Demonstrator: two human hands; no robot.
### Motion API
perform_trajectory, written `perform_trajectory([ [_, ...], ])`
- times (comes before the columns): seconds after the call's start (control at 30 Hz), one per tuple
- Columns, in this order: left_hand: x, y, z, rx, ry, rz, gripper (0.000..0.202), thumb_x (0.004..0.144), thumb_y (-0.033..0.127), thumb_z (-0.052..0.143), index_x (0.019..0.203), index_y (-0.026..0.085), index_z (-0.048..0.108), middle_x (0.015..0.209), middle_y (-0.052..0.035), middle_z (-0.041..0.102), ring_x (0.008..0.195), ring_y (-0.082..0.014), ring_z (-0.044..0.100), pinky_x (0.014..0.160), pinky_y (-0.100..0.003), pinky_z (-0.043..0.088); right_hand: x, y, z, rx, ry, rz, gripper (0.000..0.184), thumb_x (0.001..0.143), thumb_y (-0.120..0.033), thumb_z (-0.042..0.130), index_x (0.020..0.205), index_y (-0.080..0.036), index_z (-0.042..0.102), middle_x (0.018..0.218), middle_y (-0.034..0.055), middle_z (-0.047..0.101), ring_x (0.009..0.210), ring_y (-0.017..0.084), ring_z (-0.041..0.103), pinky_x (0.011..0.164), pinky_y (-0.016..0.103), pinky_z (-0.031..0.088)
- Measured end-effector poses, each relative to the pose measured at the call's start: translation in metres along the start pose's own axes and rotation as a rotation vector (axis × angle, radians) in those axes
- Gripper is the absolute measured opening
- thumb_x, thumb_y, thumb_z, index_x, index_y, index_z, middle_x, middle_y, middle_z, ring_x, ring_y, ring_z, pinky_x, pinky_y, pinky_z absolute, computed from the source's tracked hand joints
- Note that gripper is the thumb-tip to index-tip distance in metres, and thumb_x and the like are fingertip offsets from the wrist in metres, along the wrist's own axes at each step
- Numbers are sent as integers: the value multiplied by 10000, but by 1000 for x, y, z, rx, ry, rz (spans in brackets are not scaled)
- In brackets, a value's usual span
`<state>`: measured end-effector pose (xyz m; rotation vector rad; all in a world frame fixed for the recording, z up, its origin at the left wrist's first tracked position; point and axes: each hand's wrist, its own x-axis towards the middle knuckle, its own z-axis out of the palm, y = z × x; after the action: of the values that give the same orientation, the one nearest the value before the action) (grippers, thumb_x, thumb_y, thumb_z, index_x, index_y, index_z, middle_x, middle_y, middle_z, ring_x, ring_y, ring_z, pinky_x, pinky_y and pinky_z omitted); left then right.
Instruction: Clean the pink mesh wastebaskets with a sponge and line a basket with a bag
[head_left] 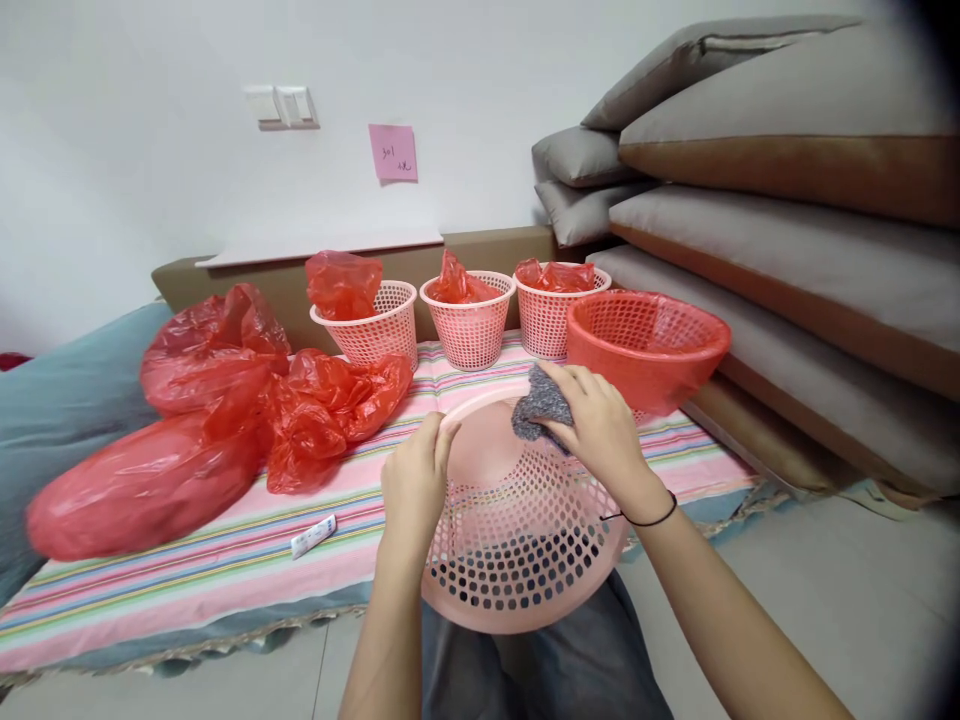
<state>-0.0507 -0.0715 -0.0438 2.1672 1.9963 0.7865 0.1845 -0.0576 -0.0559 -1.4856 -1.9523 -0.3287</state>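
Held pink basket (517,490) over the lap (607,660) at 6 o'clock, apparently mid-wipe.
Gripped its 10 o'clock rim in left hand (412,475); bunched grey cloth (541,405) in right hand (596,420) at its 12 o'clock rim. Judged wiping unfinished. Saw red bags (461,287) already in three other baskets (472,338), 11 to 1 o'clock, and a red-wrapped basket (637,365) at 2; saw none in the held one, but loose red bags (150,490) at 9.

Bright, soft, even light; small glints on the bags (217,345); right corners black; wide-angle stretching bends the cushions (795,95).
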Motion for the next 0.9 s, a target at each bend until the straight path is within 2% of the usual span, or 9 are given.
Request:
perform_trajectory([
  [0.2, 1, -5, 1, -42, 60, -124, 359, 1003, 432, 310, 927, 234, 600, 665, -34, 626, 635, -220, 583, 571, -253, 241, -48, 20, 28, 94, 133, 346, 668, 898, -527, 537, 1440, -165, 390, 1242, 184, 574, 1142, 353, 548, 938, 477, 468],
  [0.4, -5, -14, 4, -25, 171, -234, 361, 998, 411, 296, 957, 231, 606, 701, -58, 637, 622, -235, 570, 572, -268, 240, -99, 3, 53, 311, 218, 686, 762, 872, -618, 501, 1446, -139, 353, 1372, 214, 506, 1250, 356, 498, 985, 495, 446],
  [0.57, -5, -29, -1, -51, 193, -288, 361, 986, 421, 298, 892, 234, 592, 720, -61, 629, 620, -228, 539, 573, -273, 252, -126, -26, 60, 496, 209, 806, 795, 843, -604, 541, 1449, -137, 327, 1390, 219, 484, 1275, 357, 481, 1021, 509, 428],
  [0.73, -7, -41, 1, -108, 226, -357, 371, 977, 459, 290, 878, 239, 573, 730, -54, 612, 655, -224, 523, 598, -283, 266, -139, -50, 66, 661, 214, 896, 771, 851, -575, 542, 1460, -177, 288, 1420, 201, 461, 1289, 342, 482, 1036, 514, 431],
  [0.8, -13, -43, 1, -153, 266, -361, 372, 973, 464, 298, 880, 237, 577, 754, -51, 622, 703, -227, 544, 619, -285, 289, -138, -49, 65, 671, 212, 894, 757, 849, -573, 545, 1445, -168, 311, 1380, 205, 504, 1245, 337, 526, 1014, 508, 452],
  [0.9, -26, -43, -6, -252, 270, -333, 357, 953, 484, 348, 869, 228, 584, 802, -45, 644, 770, -225, 580, 661, -283, 352, -128, -31, 50, 653, 192, 843, 717, 830, -569, 569, 1393, -164, 391, 1256, 182, 610, 1128, 314, 611, 972, 483, 488],
])
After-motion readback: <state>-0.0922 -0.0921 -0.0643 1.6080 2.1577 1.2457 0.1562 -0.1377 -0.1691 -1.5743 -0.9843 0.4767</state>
